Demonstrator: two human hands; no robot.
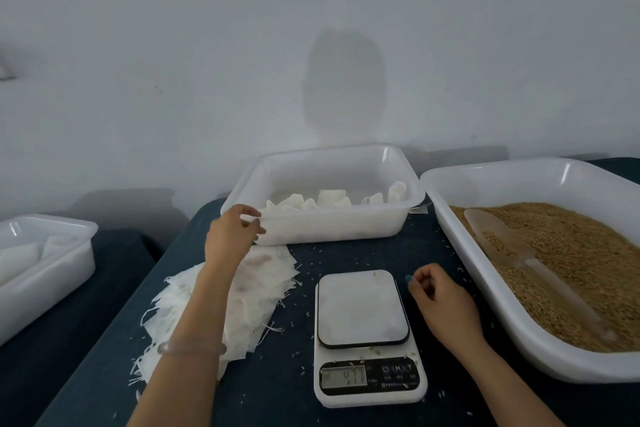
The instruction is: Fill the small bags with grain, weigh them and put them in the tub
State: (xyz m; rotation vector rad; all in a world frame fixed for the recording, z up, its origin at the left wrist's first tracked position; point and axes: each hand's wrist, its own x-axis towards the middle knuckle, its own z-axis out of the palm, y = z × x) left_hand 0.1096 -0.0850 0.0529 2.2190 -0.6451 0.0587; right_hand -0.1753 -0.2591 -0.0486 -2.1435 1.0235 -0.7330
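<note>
L hand (pixel 235 230) hovers at the near-left corner of the tub (pixel 332 229), fingers loosely curled, nothing visible in them. R hand (pixel 438 295) hangs relaxed just right of the scale (pixel 363 308), also empty. Filled bags (pixel 332 199) lie in the tub; scale plate is bare. Likely step: fetch the next empty bag from the stack (pixel 258 288) under the L wrist. To do it well, pinch one bag only by a corner, peel it off w/o dragging the rest, and open its mouth before going for the scoop (pixel 512 253) in the grain (pixel 581 253). Writing: scale keys show a power symbol, M, T; display digits blurred, small print unreadable.
</note>
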